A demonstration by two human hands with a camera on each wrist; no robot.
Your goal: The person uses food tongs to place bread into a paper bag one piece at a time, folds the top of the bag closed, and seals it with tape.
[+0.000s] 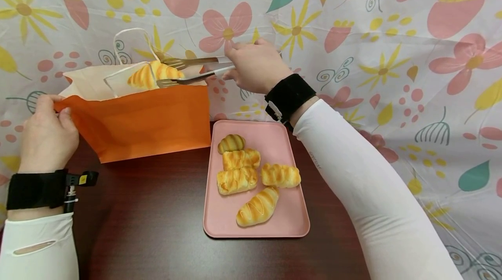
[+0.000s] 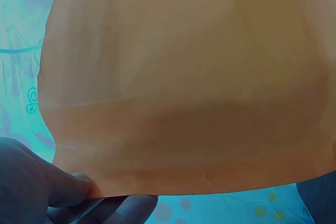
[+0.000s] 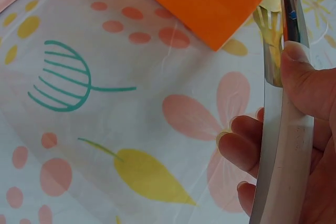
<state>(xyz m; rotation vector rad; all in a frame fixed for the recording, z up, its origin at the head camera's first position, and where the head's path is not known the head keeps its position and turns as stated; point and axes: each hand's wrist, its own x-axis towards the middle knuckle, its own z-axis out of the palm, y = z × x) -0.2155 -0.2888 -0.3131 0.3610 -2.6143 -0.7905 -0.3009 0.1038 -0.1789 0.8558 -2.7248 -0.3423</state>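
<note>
At the left end of an orange paper bag [image 1: 145,123], my left hand [image 1: 51,134] pinches the rim between thumb and fingers. The left wrist view shows that thumb [image 2: 68,184] pressed on the edge of the bag's paper [image 2: 184,140]. My right hand [image 1: 256,66] grips metal tongs with white handles [image 3: 286,145]. Between the tongs' prongs, at the bag's mouth, is a croissant [image 1: 150,75]; its lower part is hidden behind the bag's front wall. White handles of the bag [image 1: 131,32] stand up around the croissant.
A pink tray [image 1: 274,223] lies right of the bag on the dark wooden table [image 1: 157,219]. On it are several breads, among them a glazed roll [image 1: 258,207], a layered pastry [image 1: 280,175] and a striped small bun [image 1: 231,143]. A flower-patterned sheet [image 1: 376,32] hangs behind.
</note>
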